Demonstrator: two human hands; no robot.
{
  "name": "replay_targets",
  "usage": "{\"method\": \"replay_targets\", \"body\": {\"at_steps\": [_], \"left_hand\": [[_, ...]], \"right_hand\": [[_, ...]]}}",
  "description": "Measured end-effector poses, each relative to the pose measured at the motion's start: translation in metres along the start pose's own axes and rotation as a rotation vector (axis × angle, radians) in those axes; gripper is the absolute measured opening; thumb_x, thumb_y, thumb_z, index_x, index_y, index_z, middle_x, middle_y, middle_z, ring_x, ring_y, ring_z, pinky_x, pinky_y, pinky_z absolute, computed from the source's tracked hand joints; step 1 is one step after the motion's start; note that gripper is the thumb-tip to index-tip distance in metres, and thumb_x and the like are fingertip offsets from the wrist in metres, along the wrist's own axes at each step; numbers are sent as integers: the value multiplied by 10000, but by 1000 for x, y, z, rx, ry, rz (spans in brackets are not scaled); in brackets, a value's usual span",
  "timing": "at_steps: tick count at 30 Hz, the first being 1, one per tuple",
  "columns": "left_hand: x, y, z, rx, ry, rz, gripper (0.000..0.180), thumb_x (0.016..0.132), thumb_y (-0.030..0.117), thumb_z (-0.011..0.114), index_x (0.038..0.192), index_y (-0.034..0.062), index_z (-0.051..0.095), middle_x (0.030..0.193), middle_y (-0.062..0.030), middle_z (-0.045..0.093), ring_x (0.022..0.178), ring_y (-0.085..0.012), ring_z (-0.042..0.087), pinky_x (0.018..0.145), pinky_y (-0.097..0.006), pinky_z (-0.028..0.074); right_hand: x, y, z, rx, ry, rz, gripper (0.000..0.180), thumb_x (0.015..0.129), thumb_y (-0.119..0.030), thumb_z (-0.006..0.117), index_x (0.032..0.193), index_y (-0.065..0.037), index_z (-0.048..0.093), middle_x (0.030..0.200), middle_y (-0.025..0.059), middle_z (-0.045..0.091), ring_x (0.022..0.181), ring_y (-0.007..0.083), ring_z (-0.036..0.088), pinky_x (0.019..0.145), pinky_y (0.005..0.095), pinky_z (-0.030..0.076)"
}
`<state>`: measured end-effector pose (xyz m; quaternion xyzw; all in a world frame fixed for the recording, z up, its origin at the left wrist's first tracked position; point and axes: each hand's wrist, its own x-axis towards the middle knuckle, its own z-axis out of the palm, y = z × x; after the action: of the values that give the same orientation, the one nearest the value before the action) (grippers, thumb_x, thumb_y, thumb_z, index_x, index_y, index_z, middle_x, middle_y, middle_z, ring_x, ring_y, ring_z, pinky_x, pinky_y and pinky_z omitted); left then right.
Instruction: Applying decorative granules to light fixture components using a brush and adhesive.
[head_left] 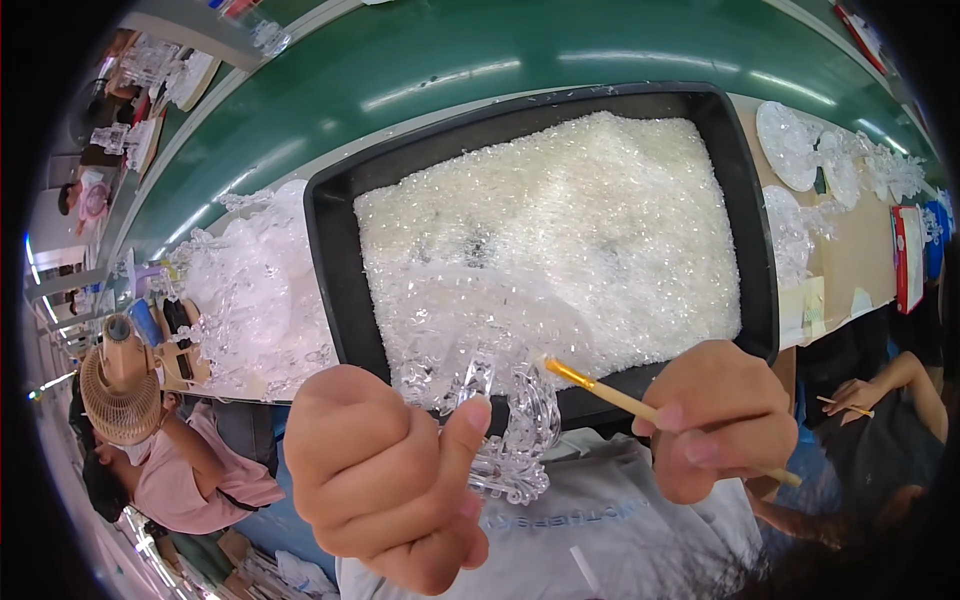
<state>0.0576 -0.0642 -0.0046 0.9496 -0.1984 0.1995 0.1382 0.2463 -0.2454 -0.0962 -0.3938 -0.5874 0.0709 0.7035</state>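
Observation:
My left hand (385,475) is closed around a clear, ornate plastic piece (532,415) with a round, see-through disc and knobbly moulded parts. Its disc overlaps the near edge of a black tray (330,270) filled with glittering whitish flakes (600,220). In my right hand (715,420) is a thin paintbrush (612,393) with a pale wooden handle and a gold ferrule. The brush points left, its tip close to the clear piece; whether they touch I cannot tell. My left fingers hide part of the piece.
Clear plastic pieces (255,290) are heaped left of the tray, and more clear discs (788,145) lie at its right. A beige fan (120,380) stands at far left. One person (200,460) sits left; another's hand (855,395) holds a brush at right.

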Motion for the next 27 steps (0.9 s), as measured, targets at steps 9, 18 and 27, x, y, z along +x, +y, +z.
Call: {"method": "replay_targets", "body": {"at_steps": [9, 18, 27], "left_hand": [[0, -14, 26, 62, 163, 114, 281, 972, 283, 519, 843, 45, 444, 793, -229, 668, 484, -177, 475, 357, -281, 347], [12, -27, 48, 220, 449, 567, 293, 952, 210, 477, 726, 66, 358, 544, -135, 617, 363, -94, 370, 349, -233, 165], [11, -22, 47, 108, 338, 622, 251, 873, 90, 518, 668, 19, 392, 545, -119, 571, 440, -120, 455, 377, -257, 221]], "right_hand": [[-1, 4, 2, 92, 55, -34, 250, 838, -115, 742, 944, -53, 525, 920, 149, 607, 527, 196, 614, 451, 270, 556], [7, 0, 4, 86, -80, 9, 271, 784, -47, 773, 957, -49, 564, 962, 180, 623, 584, 247, 669, 494, 303, 593], [9, 7, 27, 13, 55, -68, 216, 648, 49, 764, 845, 35, 676, 807, 235, 664, 562, 268, 670, 452, 306, 551]]}}
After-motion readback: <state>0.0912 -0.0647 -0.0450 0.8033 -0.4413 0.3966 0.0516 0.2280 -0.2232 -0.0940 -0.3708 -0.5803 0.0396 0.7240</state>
